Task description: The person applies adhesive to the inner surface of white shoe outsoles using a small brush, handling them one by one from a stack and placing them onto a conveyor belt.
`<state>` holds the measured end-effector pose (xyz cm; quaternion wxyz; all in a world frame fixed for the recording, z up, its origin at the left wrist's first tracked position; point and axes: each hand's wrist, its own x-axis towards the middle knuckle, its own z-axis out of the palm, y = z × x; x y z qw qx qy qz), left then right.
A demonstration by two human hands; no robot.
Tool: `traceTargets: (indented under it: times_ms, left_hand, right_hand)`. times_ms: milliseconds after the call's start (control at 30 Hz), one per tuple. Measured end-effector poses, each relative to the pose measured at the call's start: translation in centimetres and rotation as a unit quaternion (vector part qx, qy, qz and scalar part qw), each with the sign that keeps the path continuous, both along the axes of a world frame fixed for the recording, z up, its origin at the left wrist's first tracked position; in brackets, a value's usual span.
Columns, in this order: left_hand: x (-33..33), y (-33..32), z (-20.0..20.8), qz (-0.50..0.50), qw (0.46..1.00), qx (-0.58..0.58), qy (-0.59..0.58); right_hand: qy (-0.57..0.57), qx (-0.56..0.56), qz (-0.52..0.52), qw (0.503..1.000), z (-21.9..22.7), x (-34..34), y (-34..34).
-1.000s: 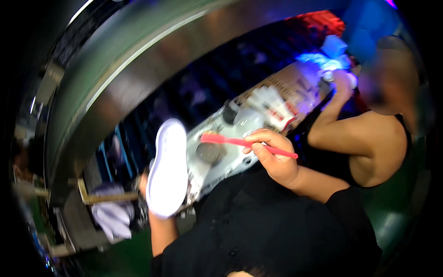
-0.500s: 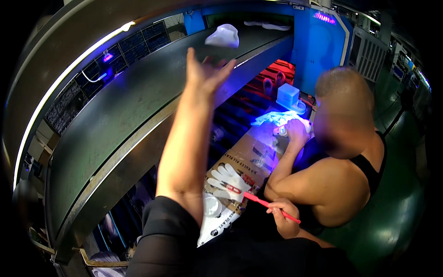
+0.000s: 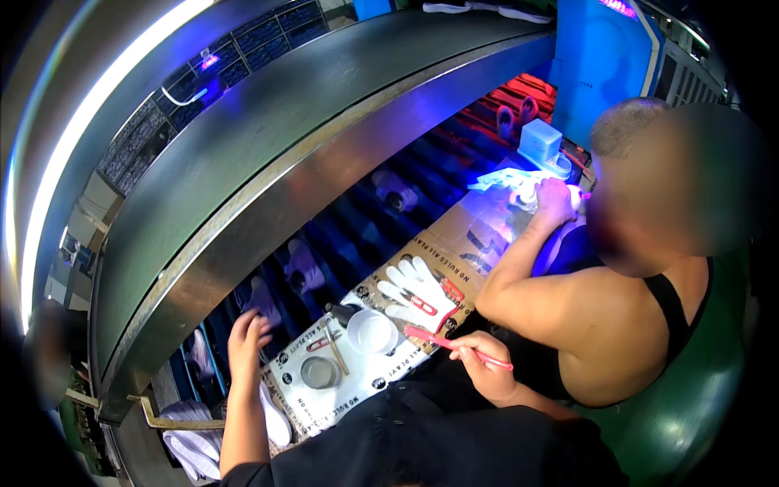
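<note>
My left hand (image 3: 247, 334) hovers beside the lower rack, its fingers loosely bent and apart, with nothing visible in them. Just beyond it a pale shoe (image 3: 264, 304) lies on the dark rack. A red-handled brush (image 3: 487, 359) is gripped in my right hand (image 3: 480, 375), its head pointing left over the work board. Below that head's left side are a white bowl (image 3: 372, 334) and a clear cup (image 3: 320, 370). A thin stick (image 3: 336, 351) and small red snips (image 3: 319, 344) lie between them. Farther off rests a white glove (image 3: 406, 284) with red snips (image 3: 424, 306) on it.
A green conveyor belt (image 3: 243, 130) with a metal side (image 3: 268, 211) runs above the rack. White flat pieces (image 3: 523, 15) lie at its far end. A co-worker (image 3: 584, 316) sits close on my right, handling something under blue light. White sole-like pieces (image 3: 276, 414) sit at lower left.
My left hand has come back from over the belt, down and left to the rack. The white piece that was above the belt near it is out of its reach now. The brush stays in my right hand.
</note>
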<state>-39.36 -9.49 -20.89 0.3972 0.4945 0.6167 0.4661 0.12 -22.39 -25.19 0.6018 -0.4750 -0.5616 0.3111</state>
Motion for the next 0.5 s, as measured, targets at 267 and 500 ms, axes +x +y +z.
traceTargets:
  times_ms: [267, 500]
  left_hand:
    - [-22.8, -16.1, -21.0, 0.147, 0.913, -0.148, 0.35]
    - [-20.7, -16.7, -20.0, 0.093, 0.896, -0.145, 0.409]
  right_hand:
    - [0.087, -0.122, 0.024, 0.988, -3.8, -4.2, 0.4]
    - [0.021, -0.163, 0.063, 0.984, -4.4, -7.2, 3.7]
